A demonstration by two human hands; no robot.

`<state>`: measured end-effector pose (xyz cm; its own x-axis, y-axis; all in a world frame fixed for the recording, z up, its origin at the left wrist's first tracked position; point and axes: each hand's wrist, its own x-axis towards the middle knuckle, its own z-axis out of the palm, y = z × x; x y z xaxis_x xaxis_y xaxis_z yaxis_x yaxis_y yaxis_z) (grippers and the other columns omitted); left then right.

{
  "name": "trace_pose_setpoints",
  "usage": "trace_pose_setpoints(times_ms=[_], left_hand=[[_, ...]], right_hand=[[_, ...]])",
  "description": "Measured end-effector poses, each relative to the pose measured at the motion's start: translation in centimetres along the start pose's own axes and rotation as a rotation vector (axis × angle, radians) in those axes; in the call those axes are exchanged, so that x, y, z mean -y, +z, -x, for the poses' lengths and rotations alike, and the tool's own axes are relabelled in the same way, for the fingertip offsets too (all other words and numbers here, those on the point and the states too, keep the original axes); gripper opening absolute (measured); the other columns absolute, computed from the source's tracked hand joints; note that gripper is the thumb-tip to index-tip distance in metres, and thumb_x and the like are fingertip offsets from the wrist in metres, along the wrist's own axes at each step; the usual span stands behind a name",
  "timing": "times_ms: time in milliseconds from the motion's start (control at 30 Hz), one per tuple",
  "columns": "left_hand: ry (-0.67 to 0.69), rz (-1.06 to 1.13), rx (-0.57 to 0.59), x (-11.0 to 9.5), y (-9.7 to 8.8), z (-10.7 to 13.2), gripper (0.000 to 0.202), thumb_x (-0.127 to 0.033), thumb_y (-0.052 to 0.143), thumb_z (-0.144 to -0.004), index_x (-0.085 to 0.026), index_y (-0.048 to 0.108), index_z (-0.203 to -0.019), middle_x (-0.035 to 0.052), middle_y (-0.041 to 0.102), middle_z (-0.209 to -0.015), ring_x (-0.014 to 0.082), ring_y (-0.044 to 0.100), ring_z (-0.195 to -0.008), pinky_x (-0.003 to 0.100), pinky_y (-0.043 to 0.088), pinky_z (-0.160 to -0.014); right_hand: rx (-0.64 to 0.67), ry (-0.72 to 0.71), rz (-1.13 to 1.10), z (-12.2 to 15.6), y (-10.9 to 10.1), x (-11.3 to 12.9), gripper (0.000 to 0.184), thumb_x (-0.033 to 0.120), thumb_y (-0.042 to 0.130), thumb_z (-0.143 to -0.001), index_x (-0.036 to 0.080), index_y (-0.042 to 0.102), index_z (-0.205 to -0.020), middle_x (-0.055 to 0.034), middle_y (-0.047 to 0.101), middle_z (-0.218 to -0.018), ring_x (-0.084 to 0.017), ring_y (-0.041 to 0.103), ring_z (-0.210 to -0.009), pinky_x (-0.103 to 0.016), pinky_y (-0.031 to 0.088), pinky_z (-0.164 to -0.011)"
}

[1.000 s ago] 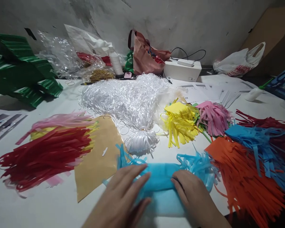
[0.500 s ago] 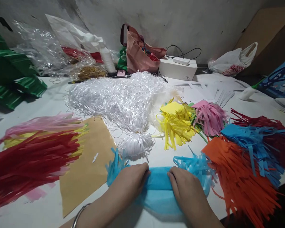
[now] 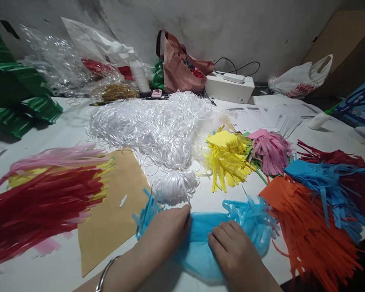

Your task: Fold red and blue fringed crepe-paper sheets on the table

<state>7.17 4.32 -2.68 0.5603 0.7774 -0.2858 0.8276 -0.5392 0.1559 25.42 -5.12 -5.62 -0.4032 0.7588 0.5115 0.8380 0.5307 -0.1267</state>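
Observation:
A light blue fringed tissue sheet [image 3: 197,243] lies in front of me, its cut strips spreading to the left and right. My left hand [image 3: 172,227] is closed at the sheet's left side, thumb and bent fingers gripping its folded edge; the fingertips are partly hidden. On the sheet's right half rests my right hand [image 3: 232,249], palm down, fingers laid over the surface. A bundle of shiny white cord [image 3: 174,184] sits just beyond the sheet. Beside my left forearm is a tan paper sheet [image 3: 109,227] with a small white strip [image 3: 123,200] on it.
Red fringe [image 3: 48,198] over pink and yellow lies left. To the right are fringed bundles: yellow [image 3: 226,150], pink [image 3: 270,150], blue [image 3: 307,170] and orange [image 3: 304,219]. Behind stand a white bottle [image 3: 139,75], a pink bag [image 3: 182,65] and a white box [image 3: 229,87].
My right hand has let go of the folded upper edge and shifted down and left, onto the sheet. The fold there now lies flatter. My left hand stays nearly in place.

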Motion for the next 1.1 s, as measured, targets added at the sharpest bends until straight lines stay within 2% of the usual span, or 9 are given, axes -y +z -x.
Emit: trace_pose_setpoints(times_ms=[67,133,200,267,433,700,867,967,1100], left_hand=[[0.086,-0.054,-0.142,-0.1,0.1,0.6,0.02,-0.009,0.047,-0.093,-0.018,0.064,-0.091,0.0087,0.074,-0.091,0.0285,0.069,-0.084,0.036,0.046,-0.068],[0.317,-0.114,-0.36,-0.3,0.4,1.3,0.013,-0.011,0.053,-0.092,-0.018,0.064,-0.094,0.0089,0.073,-0.103,0.0289,0.065,-0.095,0.044,0.044,-0.084],[0.548,-0.151,-0.514,-0.5,1.1,1.7,0.005,-0.018,0.06,-0.092,-0.019,0.063,-0.089,0.0051,0.071,-0.1,0.0261,0.061,-0.094,0.046,0.037,-0.094],[0.63,-0.164,-0.533,-0.6,2.0,1.9,0.008,-0.021,0.063,-0.091,-0.02,0.062,-0.083,0.0011,0.068,-0.087,0.0228,0.057,-0.084,0.044,0.034,-0.094],[0.607,-0.11,-0.561,0.0,3.0,1.6,0.017,-0.016,0.057,-0.094,-0.02,0.059,-0.077,-0.0005,0.063,-0.076,0.02,0.053,-0.076,0.041,0.034,-0.091],[0.59,0.01,-0.504,0.4,3.3,3.4,0.016,-0.012,0.048,-0.096,-0.022,0.062,-0.096,0.001,0.072,-0.091,0.0208,0.058,-0.084,0.042,0.028,-0.1],[0.427,0.094,-0.499,1.2,4.7,4.0,0.025,-0.013,0.04,-0.099,-0.023,0.061,-0.091,0.0015,0.07,-0.089,0.0217,0.059,-0.084,0.043,0.03,-0.094],[0.284,0.047,-0.39,1.1,4.1,3.2,0.032,-0.017,0.036,-0.101,-0.021,0.062,-0.082,0.0032,0.067,-0.083,0.0231,0.059,-0.081,0.046,0.033,-0.088],[0.107,-0.12,-0.131,0.2,1.9,1.6,0.034,-0.021,0.04,-0.102,-0.017,0.067,-0.081,0.0072,0.071,-0.082,0.0268,0.064,-0.083,0.05,0.04,-0.086]], right_hand=[[0.005,-0.024,-0.01,0.0,0.2,-0.1,0.04,0.007,0.03,-0.102,0.011,0.067,-0.088,-0.0067,0.061,-0.074,-0.021,0.052,-0.072,-0.037,0.036,-0.071],[0.015,-0.025,-0.025,-0.1,0.3,-0.2,0.04,0.007,0.03,-0.102,0.012,0.065,-0.083,-0.0061,0.059,-0.073,-0.021,0.051,-0.07,-0.036,0.035,-0.068],[0.018,0.006,-0.051,0.0,0.3,-0.3,0.039,0.008,0.032,-0.102,0.014,0.062,-0.079,-0.0055,0.058,-0.073,-0.02,0.051,-0.071,-0.035,0.035,-0.068],[0.018,0.053,-0.081,0.1,0.3,-0.2,0.035,0.011,0.036,-0.103,0.015,0.061,-0.078,-0.0048,0.058,-0.074,-0.02,0.052,-0.072,-0.034,0.036,-0.069],[0.042,0.15,-0.08,0.0,0.4,0.3,0.028,0.025,0.039,-0.105,0.016,0.065,-0.098,-0.0057,0.062,-0.083,-0.022,0.054,-0.077,-0.036,0.038,-0.073],[-0.034,0.016,0.012,1.2,0.1,0.1,0.043,0.009,0.026,-0.104,0.012,0.068,-0.104,-0.0077,0.067,-0.086,-0.022,0.058,-0.086,-0.04,0.035,-0.097],[-0.05,0.219,-0.036,2.0,-0.2,-0.7,0.039,0.017,0.029,-0.107,0.018,0.066,-0.096,-0.0076,0.068,-0.1,-0.023,0.058,-0.101,-0.044,0.03,-0.103],[0.004,0.355,-0.039,1.6,-0.1,-1.1,0.036,0.023,0.035,-0.107,0.02,0.063,-0.085,-0.0061,0.066,-0.099,-0.024,0.058,-0.099,-0.046,0.031,-0.098],[0.015,0.448,0.084,0.7,0.7,-1.3,0.039,0.021,0.033,-0.106,0.019,0.06,-0.078,-0.0075,0.064,-0.091,-0.026,0.056,-0.093,-0.047,0.032,-0.09]])
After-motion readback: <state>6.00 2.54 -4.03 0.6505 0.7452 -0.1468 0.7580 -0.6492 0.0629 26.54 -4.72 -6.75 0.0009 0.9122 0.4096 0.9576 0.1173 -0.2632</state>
